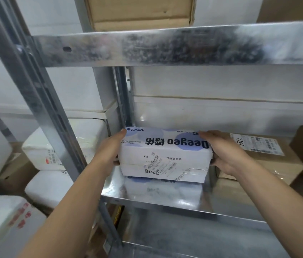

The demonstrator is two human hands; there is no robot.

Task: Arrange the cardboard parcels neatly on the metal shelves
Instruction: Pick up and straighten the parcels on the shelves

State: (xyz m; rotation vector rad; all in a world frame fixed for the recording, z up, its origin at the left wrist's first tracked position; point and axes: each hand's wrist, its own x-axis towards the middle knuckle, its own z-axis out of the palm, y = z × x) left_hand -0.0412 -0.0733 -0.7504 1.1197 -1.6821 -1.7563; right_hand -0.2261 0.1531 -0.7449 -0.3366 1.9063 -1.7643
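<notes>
Head view, and both hands are on it: the left hand (109,151) clamps the left end of the white parcel (165,155), thumb up on the top edge and fingers tucked under, while the right hand (225,155) wraps the opposite end. The parcel sits between them, low over the metal shelf (156,194), printing upside down to us; whether it is fully down I cannot tell. This looks like the placing step. Next, I'd say, slide it back and square it, minding the brown parcel (269,162) just beyond the right hand. The shelf is bright, reflective steel. Past the left hand stands an upright (41,101), with white bundles (54,146) stacked outside it. Above the hands an upper shelf (165,47) carries a cardboard box (139,12); pale panels (221,82) lie behind.
</notes>
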